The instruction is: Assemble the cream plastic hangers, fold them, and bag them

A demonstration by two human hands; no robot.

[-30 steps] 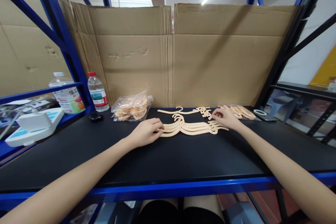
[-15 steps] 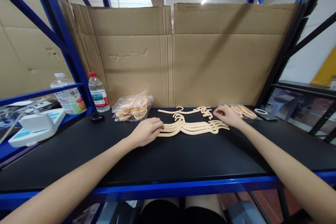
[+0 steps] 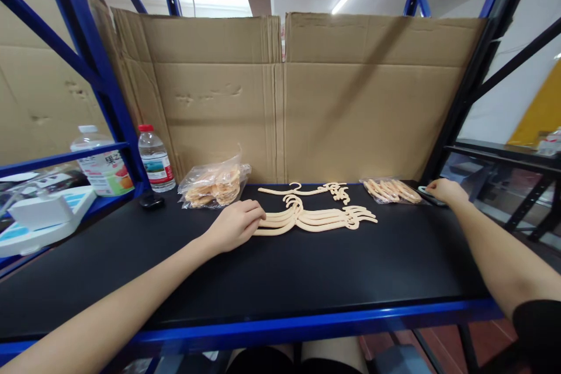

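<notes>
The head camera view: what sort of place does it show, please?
Probably a work area in a workshop or warehouse, though I cannot tell which. Blue metal racking frames the space, cardboard sheets stand as a back wall, and beige hangers lie grouped on the black worktop.

The left hand [image 3: 234,226] covers the left ends of a row of cream hangers [image 3: 322,222] on the black counter [image 3: 284,280], and over there the right hand [image 3: 449,191] is down at a phone [image 3: 433,199]; another hanger [image 3: 283,192] lies behind, between a plump plastic bag [image 3: 214,185] and a flatter one [image 3: 391,191], with a red-capped bottle [image 3: 156,162] further left
</notes>
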